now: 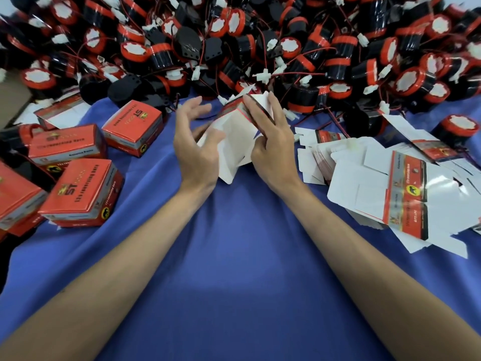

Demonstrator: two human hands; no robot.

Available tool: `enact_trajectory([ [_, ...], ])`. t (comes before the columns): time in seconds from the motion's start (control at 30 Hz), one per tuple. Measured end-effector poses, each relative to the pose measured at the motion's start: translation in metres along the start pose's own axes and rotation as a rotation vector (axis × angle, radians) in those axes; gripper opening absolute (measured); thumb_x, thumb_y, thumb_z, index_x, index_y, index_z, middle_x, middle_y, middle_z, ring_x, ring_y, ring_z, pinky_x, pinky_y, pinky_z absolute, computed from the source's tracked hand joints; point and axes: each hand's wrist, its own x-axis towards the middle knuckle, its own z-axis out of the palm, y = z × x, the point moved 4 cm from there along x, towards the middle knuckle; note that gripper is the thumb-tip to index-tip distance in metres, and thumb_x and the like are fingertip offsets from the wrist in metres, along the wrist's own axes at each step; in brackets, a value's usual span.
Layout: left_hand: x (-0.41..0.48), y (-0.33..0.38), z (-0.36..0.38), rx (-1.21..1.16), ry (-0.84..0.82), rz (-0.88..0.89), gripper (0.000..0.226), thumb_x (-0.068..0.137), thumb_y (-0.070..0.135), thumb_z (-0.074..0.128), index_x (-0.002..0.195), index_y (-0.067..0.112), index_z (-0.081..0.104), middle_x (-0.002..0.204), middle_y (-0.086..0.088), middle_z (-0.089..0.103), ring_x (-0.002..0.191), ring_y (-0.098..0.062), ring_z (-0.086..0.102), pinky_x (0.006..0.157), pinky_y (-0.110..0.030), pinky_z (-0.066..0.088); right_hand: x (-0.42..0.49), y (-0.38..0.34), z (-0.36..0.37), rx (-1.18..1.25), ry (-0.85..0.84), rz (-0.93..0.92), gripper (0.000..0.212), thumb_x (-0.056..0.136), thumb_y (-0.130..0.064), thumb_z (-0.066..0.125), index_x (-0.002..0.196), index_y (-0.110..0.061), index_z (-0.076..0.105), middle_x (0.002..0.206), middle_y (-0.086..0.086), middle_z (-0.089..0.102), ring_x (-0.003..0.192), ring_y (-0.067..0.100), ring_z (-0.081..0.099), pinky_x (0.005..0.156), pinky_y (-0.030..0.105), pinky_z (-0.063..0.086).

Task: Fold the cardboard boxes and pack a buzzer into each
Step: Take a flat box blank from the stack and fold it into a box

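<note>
Cardboard box (234, 147), buzzer pile (260, 35) behind, blanks (390, 199) right

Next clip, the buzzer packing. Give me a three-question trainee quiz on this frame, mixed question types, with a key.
1. True or false: the closed red boxes lie on the person's left.
2. The right hand grips: A a buzzer; B the half-folded box; C a white connector.
3. Fill in: the stack of flat blanks lies on the person's ___.
Key: 1 true. 2 B. 3 right.
</note>
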Motion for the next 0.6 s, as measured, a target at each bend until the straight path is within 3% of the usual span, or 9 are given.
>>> enact_trajectory([
  [0.07, 0.009, 0.006, -0.006, -0.068, -0.006, 0.035, 0.052, 0.069, 0.035, 0.053, 0.115, 0.011, 0.051, 0.113, -0.009, 0.057, 0.108, -0.028, 0.060, 0.090, -0.033, 0.050, 0.000, -0.003, -0.001, -0.002, 0.013, -0.024, 0.060, 0.079, -0.001, 0.031, 0.134, -0.007, 0.054, 0.148, 0.030, 0.030, 0.139, 0.043, 0.031, 0.109, 0.052, 0.035],
  [0.13, 0.029, 0.006, -0.010, -0.009, -0.022, -0.108, 0.046, 0.069, 0.049, 0.057, 0.106, 0.021, 0.056, 0.106, 0.005, 0.061, 0.106, -0.020, 0.063, 0.086, -0.034, 0.052, 0.000, -0.008, 0.000, -0.034, 0.002, -0.099, 0.060, 0.080, -0.015, 0.027, 0.131, -0.005, 0.056, 0.146, 0.031, 0.032, 0.137, 0.045, 0.032, 0.109, 0.053, 0.035],
  [0.23, 0.042, -0.001, -0.006, 0.087, -0.261, -0.429, 0.058, 0.075, 0.055, 0.073, 0.116, 0.016, 0.058, 0.094, 0.007, 0.069, 0.082, -0.008, 0.070, 0.067, -0.027, 0.054, -0.005, -0.018, 0.004, -0.064, -0.043, -0.278, 0.057, 0.079, -0.007, 0.029, 0.127, 0.000, 0.060, 0.143, 0.035, 0.034, 0.135, 0.050, 0.031, 0.107, 0.057, 0.035],
  [0.33, 0.037, -0.004, -0.002, 0.007, -0.419, -0.509, 0.066, 0.068, 0.051, 0.075, 0.115, 0.009, 0.059, 0.087, 0.001, 0.071, 0.074, -0.012, 0.071, 0.061, -0.025, 0.054, -0.006, -0.020, 0.003, -0.004, -0.051, -0.346, 0.056, 0.069, 0.007, 0.044, 0.123, 0.003, 0.061, 0.143, 0.038, 0.030, 0.137, 0.052, 0.027, 0.109, 0.057, 0.032],
  [0.4, 0.037, -0.003, -0.004, -0.054, -0.395, -0.444, 0.058, 0.069, 0.045, 0.074, 0.115, 0.012, 0.059, 0.088, 0.004, 0.070, 0.076, -0.010, 0.070, 0.062, -0.024, 0.054, -0.007, -0.018, 0.001, 0.134, -0.066, -0.293, 0.063, 0.070, 0.000, 0.050, 0.133, 0.006, 0.049, 0.149, 0.035, 0.022, 0.142, 0.044, 0.021, 0.114, 0.051, 0.028],
  [0.47, 0.038, 0.002, -0.007, -0.087, -0.346, -0.297, 0.046, 0.078, 0.030, 0.075, 0.117, 0.015, 0.056, 0.100, 0.001, 0.068, 0.087, -0.011, 0.069, 0.072, -0.027, 0.055, -0.006, -0.013, -0.004, 0.368, -0.035, -0.125, 0.070, 0.083, -0.009, 0.048, 0.146, 0.008, 0.023, 0.156, 0.024, 0.014, 0.146, 0.031, 0.016, 0.116, 0.045, 0.027],
  [0.53, 0.039, 0.011, -0.009, -0.075, -0.301, -0.046, 0.042, 0.082, 0.016, 0.071, 0.117, 0.013, 0.048, 0.112, -0.007, 0.060, 0.102, -0.017, 0.062, 0.086, -0.036, 0.053, -0.004, -0.006, -0.009, 0.525, 0.056, 0.069, 0.070, 0.091, -0.011, 0.042, 0.150, 0.003, 0.006, 0.159, 0.016, 0.007, 0.147, 0.022, 0.015, 0.117, 0.035, 0.027],
  [0.6, 0.039, 0.021, -0.011, 0.053, -0.307, 0.247, 0.050, 0.083, 0.010, 0.069, 0.122, 0.006, 0.039, 0.122, -0.015, 0.050, 0.114, -0.026, 0.053, 0.099, -0.041, 0.047, -0.004, -0.003, -0.011, 0.584, 0.087, 0.147, 0.066, 0.095, -0.015, 0.037, 0.151, -0.003, 0.005, 0.160, 0.013, 0.009, 0.145, 0.022, 0.021, 0.118, 0.042, 0.026],
])
